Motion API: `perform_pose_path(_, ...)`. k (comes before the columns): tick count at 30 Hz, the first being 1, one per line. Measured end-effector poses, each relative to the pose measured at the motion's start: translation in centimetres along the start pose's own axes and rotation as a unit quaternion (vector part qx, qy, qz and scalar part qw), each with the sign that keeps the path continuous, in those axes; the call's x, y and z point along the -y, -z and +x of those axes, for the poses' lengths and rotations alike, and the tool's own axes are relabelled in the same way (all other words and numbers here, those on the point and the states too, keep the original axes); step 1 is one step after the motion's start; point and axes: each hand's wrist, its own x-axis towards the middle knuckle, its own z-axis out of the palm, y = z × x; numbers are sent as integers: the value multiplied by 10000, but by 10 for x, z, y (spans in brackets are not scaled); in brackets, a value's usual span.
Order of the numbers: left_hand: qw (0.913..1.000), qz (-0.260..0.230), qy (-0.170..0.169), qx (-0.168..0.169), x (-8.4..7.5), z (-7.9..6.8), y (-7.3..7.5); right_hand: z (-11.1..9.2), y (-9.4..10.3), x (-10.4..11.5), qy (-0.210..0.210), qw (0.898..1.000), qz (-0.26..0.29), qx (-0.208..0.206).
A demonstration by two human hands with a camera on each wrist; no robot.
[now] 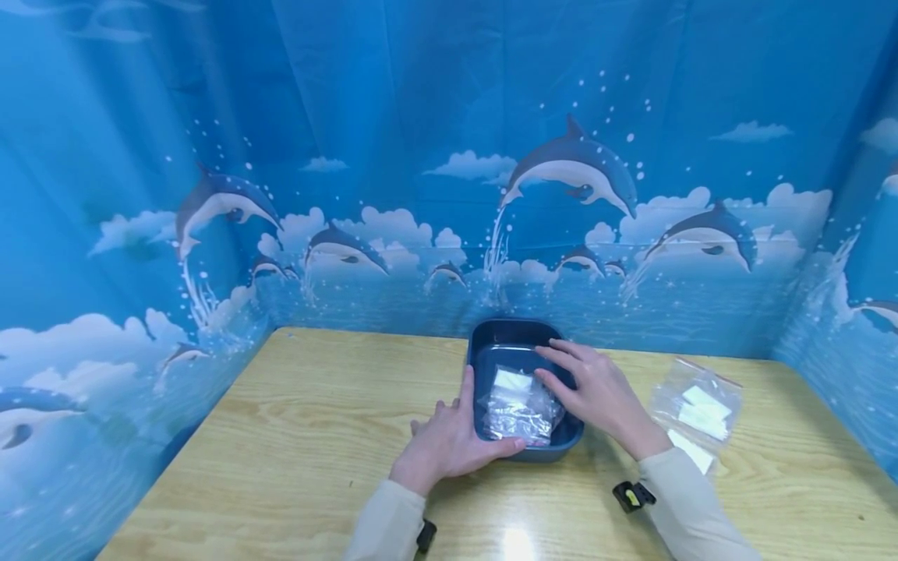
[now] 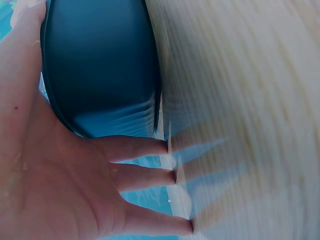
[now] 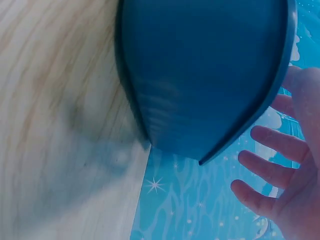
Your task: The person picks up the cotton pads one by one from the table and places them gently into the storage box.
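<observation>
A dark blue plastic bin (image 1: 543,454) stands on the table, seen from outside in both wrist views. Inside it lie clear plastic bags (image 1: 517,409) with white pieces in them, bunched toward the near end. Along the bin's left side rests my left hand (image 1: 449,440), thumb at the near rim and forefinger along the side. In the left wrist view its other fingers (image 2: 147,176) stretch straight down to the tabletop. My right hand (image 1: 596,389) hovers over the right rim with loosely bent, spread fingers, and nothing shows in its grasp.
More clear bags with white pieces (image 1: 701,409) lie on the wooden table (image 1: 316,436), to the right of the bin and partly behind the right forearm. A blue dolphin-print curtain (image 1: 393,156) hangs right behind the table and at both sides.
</observation>
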Motion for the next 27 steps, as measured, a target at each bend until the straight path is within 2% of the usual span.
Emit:
perform_pose_path(3, 10000, 5, -22, -22, 0, 0, 0, -4, 4, -1, -114, 9996, -250, 120)
perform_pose_path(6, 10000, 2, -54, -43, 0, 0, -1, -7, 11, -1, -373, 9965, -607, 446)
perform_pose_path(11, 9999, -29, -119, -74, 1, -1, 0, -10, 22, -3, -909, 9825, -1112, 1189)
perform_pose_path(14, 9998, -54, -150, -92, 1, -2, 0, -13, 27, -6, -1163, 9738, -1279, 1474)
perform_pose_path(20, 9997, -103, -206, -121, 2, -2, 0, -21, 36, -11, -1414, 9666, -1360, 1648)
perform_pose_path(27, 9996, -138, -196, -143, 2, -1, -1, -32, 48, -23, -1543, 9646, -1341, 1666)
